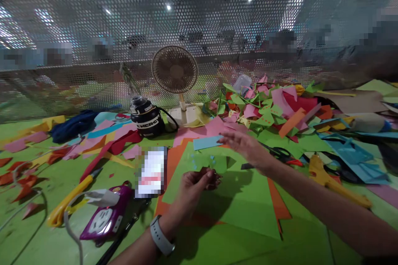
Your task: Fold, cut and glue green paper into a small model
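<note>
My left hand (200, 180), a pale watch strap on its wrist, is closed in a pinch at the near edge of a small green paper piece (219, 161) dotted with tiny blue bits. The fingertips are partly hidden. Fingers stretched and apart, my right hand (244, 145) hovers near the right end of a light blue paper strip (207, 143); I see nothing held in it. Below both hands lies a large green paper sheet (248, 207) on top of orange paper (169, 178).
Left stand a phone (152, 172), a purple power strip (108, 215) with cables and a yellow cutter (71, 201). Behind are a dark jug (146, 118) and a fan (175, 69). Right lie black scissors (280, 154), a yellow tool (336, 182) and heaped paper scraps (267, 112).
</note>
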`<state>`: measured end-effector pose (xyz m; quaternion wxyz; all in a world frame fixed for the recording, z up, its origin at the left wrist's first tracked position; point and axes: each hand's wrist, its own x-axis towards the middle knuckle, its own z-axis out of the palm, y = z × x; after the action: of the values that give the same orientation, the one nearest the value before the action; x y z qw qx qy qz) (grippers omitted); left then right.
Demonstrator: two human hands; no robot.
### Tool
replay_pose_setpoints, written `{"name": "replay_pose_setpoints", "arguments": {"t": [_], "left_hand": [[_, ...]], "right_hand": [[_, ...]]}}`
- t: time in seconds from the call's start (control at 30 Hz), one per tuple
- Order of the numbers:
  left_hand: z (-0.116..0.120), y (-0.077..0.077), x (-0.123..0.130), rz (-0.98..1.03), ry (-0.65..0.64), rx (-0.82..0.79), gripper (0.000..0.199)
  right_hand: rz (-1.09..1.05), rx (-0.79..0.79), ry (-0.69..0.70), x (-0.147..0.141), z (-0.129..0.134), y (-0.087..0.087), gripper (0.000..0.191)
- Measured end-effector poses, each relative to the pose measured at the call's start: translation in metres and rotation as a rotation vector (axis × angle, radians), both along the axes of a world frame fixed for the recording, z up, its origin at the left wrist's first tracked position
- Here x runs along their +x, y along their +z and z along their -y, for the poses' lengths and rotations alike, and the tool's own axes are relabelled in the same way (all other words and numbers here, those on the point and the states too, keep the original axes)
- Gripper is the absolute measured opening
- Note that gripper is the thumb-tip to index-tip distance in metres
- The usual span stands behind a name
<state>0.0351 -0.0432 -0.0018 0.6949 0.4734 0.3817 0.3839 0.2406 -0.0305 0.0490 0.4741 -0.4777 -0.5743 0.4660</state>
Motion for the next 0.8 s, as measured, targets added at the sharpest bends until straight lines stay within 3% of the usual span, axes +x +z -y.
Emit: {"name": "replay_pose_setpoints", "arguments": {"t": [0.2,0.33,0.43,0.53,0.67,0.8], "left_hand": [[-0.002,-0.001,-0.001,0.012,0.053,-0.044,0.043],[-0.004,0.001,-0.002,0.014,0.102,-0.069,0.04],[-0.006,0.002,-0.003,0.023,0.144,-0.09,0.04],[-0.008,0.003,-0.005,0.023,0.154,-0.085,0.039],[-0.008,0.004,-0.007,0.01,0.181,-0.095,0.04],[-0.008,0.0,-0.006,0.0,0.198,-0.092,0.041]], "right_hand": [[0.064,0.184,-0.294,0.048,0.024,0.039,0.039],[0.05,0.164,-0.51,0.085,0.07,0.041,0.043],[0.156,0.114,-0.76,0.119,0.114,0.025,0.038],[0.454,-0.033,-0.828,0.155,0.156,-0.004,0.041],[1.027,-0.004,-0.691,0.184,0.187,-0.044,0.032],[1.398,-0.15,-0.599,0.184,0.187,-0.06,0.053]]}}
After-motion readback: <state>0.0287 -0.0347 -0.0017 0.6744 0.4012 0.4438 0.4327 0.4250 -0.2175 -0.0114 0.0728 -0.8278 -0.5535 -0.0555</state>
